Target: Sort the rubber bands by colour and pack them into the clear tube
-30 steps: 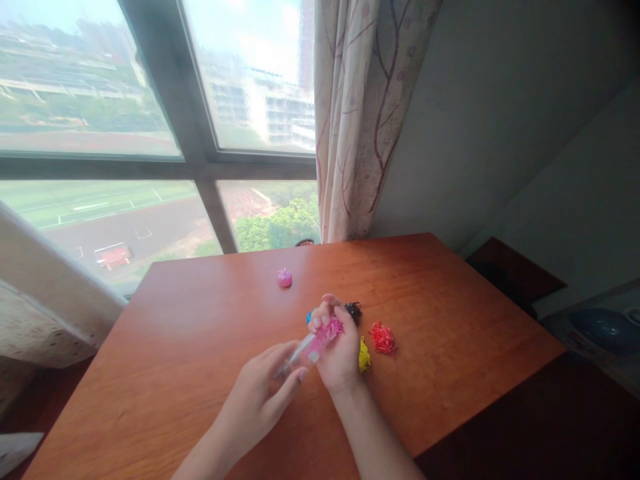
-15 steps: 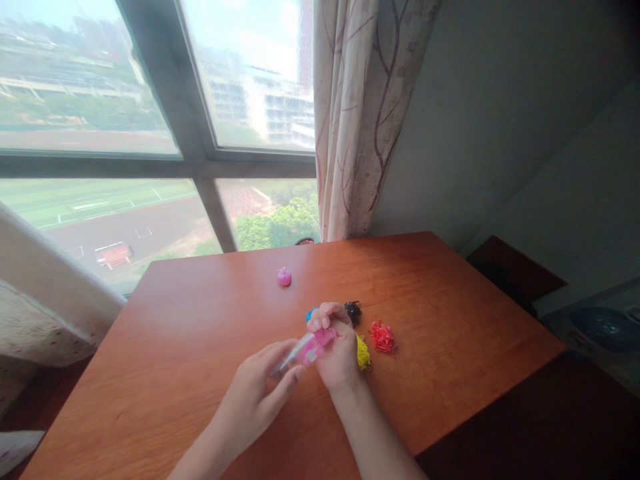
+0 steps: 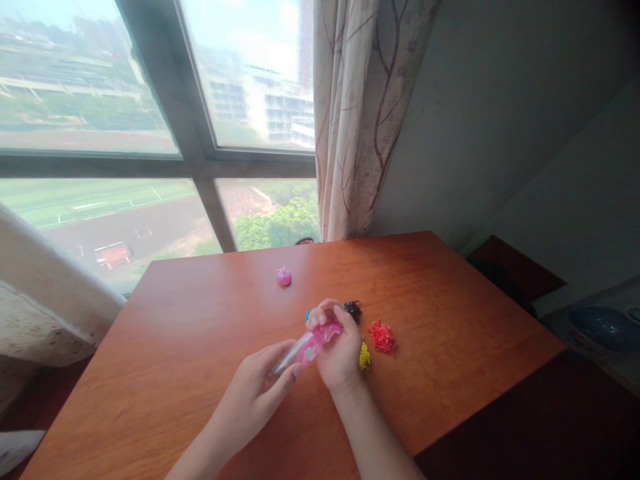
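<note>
Evidently both hands were busy just above the near half of the counter (image 3: 175, 347). The left hand (image 3: 247, 390) was clamped on the lower end of a clear container (image 3: 289, 361), which tilted up toward the right hand (image 3: 340, 360). That one was curled around pink strands (image 3: 329, 331) at the container's upper end — how many lay inside it, I couldn't tell. Just beside the right wrist sat a yellow pile (image 3: 365, 358), with a red pile (image 3: 383, 337) to its right. Beyond the fingers lay a black pile (image 3: 353, 311) and a partly hidden blue thing (image 3: 311, 314). Farther off stood a small pink object (image 3: 284, 277) — well apart from the piles — and behind the counter, a curtain (image 3: 345, 120) and a window (image 3: 200, 163).
</note>
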Tool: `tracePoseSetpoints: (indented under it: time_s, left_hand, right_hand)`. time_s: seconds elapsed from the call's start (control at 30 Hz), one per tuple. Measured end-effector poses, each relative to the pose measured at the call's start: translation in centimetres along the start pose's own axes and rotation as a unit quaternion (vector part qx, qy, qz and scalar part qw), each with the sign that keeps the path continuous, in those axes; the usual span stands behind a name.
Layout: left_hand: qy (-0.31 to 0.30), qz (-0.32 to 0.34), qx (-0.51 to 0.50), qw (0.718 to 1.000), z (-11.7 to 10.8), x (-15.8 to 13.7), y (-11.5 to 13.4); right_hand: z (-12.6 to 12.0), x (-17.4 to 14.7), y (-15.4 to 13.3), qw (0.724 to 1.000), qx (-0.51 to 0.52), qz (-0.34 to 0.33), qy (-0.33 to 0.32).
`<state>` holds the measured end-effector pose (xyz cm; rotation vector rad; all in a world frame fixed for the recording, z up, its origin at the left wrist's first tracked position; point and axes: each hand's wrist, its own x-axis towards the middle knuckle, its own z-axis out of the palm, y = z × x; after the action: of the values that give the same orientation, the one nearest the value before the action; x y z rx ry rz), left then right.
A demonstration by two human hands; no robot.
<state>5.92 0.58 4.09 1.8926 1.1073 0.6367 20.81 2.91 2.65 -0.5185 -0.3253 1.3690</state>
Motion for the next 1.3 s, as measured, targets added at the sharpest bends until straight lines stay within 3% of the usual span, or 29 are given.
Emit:
tracePoseSetpoints:
  time_s: [0.27,1.13,1.3]
  left_hand:
    - [-0.006,-0.018,-0.068,0.997,-0.19,-0.01,0.14]
    - [-0.005,0.001,-0.011,1.0,-0.32,-0.09,-0.01]
    - [-0.01,-0.004,-0.007,1.0,-0.36,-0.1,-0.2]
  right_hand:
    - [0.28,-0.47,-0.1,0.998,-0.027,-0.021,-0.05]
    - [0.02,-0.24,-0.25,0.998,-0.025,-0.028,-0.054]
    - [0.17,-0.15,-0.43,1.0,-0.013,0.007,-0.026]
